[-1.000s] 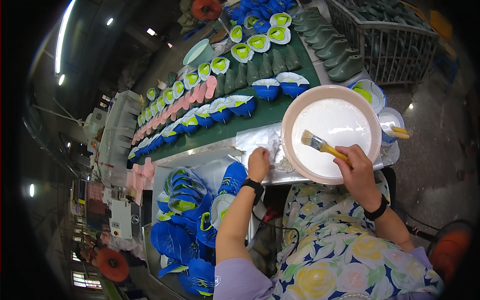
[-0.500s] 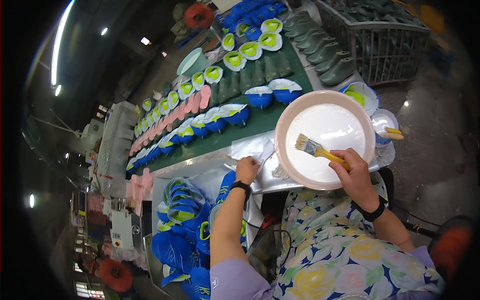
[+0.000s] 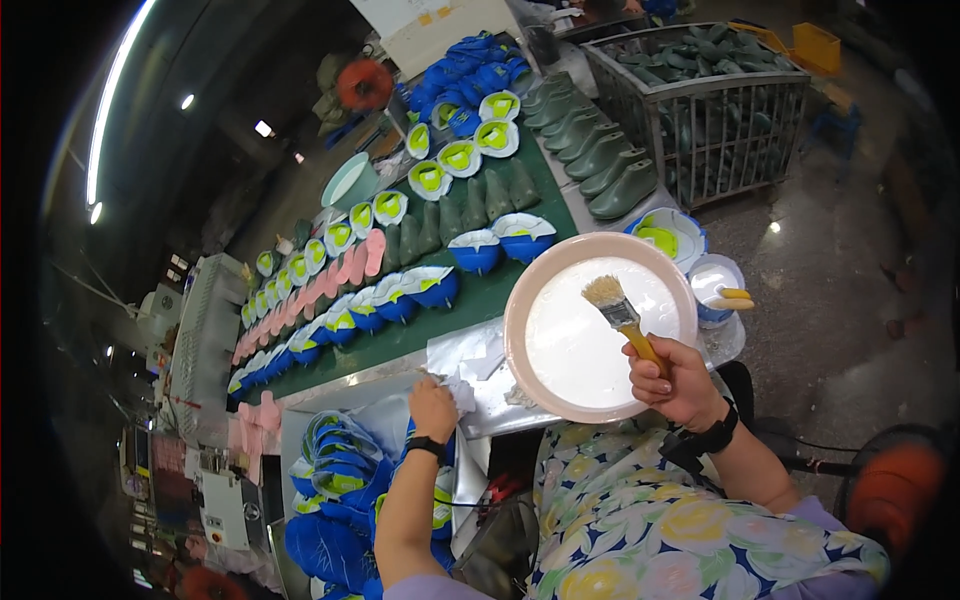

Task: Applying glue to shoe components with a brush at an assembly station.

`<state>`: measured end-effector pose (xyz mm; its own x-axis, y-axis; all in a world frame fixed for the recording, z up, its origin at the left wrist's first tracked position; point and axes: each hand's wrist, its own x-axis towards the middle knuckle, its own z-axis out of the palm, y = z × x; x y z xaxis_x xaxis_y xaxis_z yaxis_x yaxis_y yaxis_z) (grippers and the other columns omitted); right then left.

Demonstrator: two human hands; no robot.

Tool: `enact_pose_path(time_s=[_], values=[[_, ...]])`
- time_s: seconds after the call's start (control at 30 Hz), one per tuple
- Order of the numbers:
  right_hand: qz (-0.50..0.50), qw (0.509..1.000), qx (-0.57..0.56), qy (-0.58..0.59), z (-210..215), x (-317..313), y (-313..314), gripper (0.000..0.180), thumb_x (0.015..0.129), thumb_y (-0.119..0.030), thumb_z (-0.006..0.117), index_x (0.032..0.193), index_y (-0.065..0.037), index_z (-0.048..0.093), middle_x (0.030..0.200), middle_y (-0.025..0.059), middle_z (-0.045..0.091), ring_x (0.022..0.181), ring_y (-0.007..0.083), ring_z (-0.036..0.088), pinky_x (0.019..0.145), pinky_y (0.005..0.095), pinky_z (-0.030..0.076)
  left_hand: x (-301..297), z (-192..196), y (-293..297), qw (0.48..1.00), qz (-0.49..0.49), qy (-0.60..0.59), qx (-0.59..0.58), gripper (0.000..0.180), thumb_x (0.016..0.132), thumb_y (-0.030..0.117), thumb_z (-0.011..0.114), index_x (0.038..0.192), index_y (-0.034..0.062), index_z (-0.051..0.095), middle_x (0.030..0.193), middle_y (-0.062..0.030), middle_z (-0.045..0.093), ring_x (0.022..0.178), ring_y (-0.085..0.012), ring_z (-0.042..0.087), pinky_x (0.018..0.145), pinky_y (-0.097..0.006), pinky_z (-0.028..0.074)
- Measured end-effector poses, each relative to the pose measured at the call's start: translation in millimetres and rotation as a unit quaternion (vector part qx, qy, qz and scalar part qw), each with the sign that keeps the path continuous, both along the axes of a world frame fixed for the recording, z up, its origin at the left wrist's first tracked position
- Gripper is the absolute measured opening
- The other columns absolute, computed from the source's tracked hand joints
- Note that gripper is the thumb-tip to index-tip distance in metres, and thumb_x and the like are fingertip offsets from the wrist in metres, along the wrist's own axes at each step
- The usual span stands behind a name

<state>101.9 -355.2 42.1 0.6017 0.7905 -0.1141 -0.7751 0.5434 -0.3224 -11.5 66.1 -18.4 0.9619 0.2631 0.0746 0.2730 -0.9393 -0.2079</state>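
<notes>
My right hand (image 3: 682, 382) grips a yellow-handled paint brush (image 3: 620, 317), its pale bristles held over a wide pink basin (image 3: 528, 300) of white liquid at the bench edge. My left hand (image 3: 433, 405) is closed on a crumpled white rag (image 3: 462, 392) that lies on the silvery bench top (image 3: 490, 352), left of the basin. Both wrists wear black bands.
A green conveyor (image 3: 470, 305) carries rows of blue and yellow-green shoe uppers (image 3: 432, 287), pink soles (image 3: 350, 270) and dark green lasts (image 3: 478, 204). A wire cage (image 3: 700, 110) of lasts stands at right. Blue uppers (image 3: 340, 480) are piled below the bench. A small white tub (image 3: 715, 285) sits beside the basin.
My left hand slid left along the bench and closed on the white rag. My right hand keeps the brush over the basin, bristles lifted slightly.
</notes>
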Motion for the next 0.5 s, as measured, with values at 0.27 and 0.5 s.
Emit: enact_pose_path(time_s=[0.27, 0.5], values=[[-0.023, 0.995, 0.095, 0.032, -3.1, 4.7, -15.2, 0.038, 0.106, -0.031, 0.042, 0.119, 0.003, 0.054, 0.073, -0.0029, 0.044, 0.051, 0.0056, 0.035, 0.053, 0.0208, 0.030, 8.8, 10.2, -11.7, 0.969, 0.066, -0.161, -0.178, 0.036, 0.094, 0.030, 0.061, 0.077, -0.0009, 0.065, 0.073, -0.0200, 0.068, 0.072, -0.0399, 0.067, 0.067, -0.049, 0.051], [-0.200, 0.948, -0.184, -0.164, 20.6, 18.8, -43.8, 0.038, 0.102, -0.027, 0.055, 0.131, -0.003, 0.047, 0.083, -0.0003, 0.055, 0.058, 0.0057, 0.045, 0.053, 0.0201, 0.037, 48.6, 51.2, -83.6, 0.878, -0.041, -0.263, -0.397, 0.029, 0.100, 0.020, 0.058, 0.081, -0.0017, 0.056, 0.070, -0.0160, 0.064, 0.061, -0.0274, 0.060, 0.058, -0.039, 0.046]])
